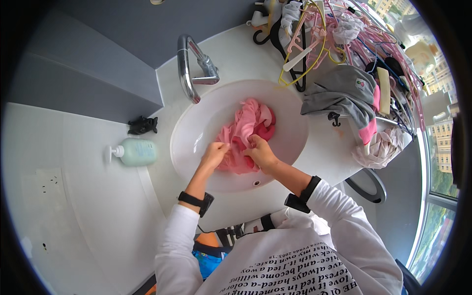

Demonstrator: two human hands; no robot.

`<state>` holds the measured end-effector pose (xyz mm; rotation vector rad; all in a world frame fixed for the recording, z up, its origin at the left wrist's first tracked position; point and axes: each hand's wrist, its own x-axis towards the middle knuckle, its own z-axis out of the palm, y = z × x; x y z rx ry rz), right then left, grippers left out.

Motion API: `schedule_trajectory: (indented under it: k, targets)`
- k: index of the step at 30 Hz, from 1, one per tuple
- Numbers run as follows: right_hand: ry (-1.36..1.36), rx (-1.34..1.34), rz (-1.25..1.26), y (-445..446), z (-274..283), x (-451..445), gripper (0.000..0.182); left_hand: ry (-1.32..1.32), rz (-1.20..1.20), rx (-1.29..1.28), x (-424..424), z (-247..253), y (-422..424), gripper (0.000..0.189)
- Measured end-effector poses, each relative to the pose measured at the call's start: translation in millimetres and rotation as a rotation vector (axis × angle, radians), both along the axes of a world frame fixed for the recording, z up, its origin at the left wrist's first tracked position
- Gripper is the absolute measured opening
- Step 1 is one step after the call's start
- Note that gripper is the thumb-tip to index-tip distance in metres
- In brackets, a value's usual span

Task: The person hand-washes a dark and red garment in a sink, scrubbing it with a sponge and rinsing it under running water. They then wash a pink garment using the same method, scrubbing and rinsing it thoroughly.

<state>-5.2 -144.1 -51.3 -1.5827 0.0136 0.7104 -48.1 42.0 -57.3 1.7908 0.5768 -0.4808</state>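
Observation:
A pink cloth garment (pixel 245 121) lies bunched in a white oval washbasin (pixel 291 147), with darker red-pink parts at its right side. My left hand (pixel 215 155) pinches the garment's left edge between thumb and fingers. On the near right part of the same cloth, my right hand (pixel 261 153) grips a fold with thumb and fingertips. Both hands are over the basin, a short way apart. Beyond the basin's far left rim stands a chrome faucet (pixel 188 70); no water is seen running from it.
Left of the basin are a pale green pump bottle (pixel 138 152) and a black animal figurine (pixel 143 125). A grey garment (pixel 341 92) and a heap of pink hangers (pixel 383 48) crowd the right side. A crumpled pale cloth (pixel 383 149) sits at the counter's right end.

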Motion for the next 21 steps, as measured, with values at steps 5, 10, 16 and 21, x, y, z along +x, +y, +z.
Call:
schedule_trajectory:
  k: [5,10,16,21]
  targets:
    - [0.227,0.221,0.0,-16.7,82.5,30.9,0.033,0.009,0.424,-0.617,27.7,18.3,-36.5,0.042]
    - [0.144,0.345,0.249,-27.3,173.7,58.4,0.039,-0.351,0.177,-0.686,47.2,89.0,-42.2,0.035]
    - [-0.553,-0.151,0.287,-58.1,186.1,65.3,0.038,-0.469,0.199,-0.486,39.4,110.5,-18.3,0.016]
    - [-0.829,-0.521,0.527,-80.4,121.9,58.9,0.023,-0.434,0.259,-0.197,28.2,100.1,-14.9,0.014]
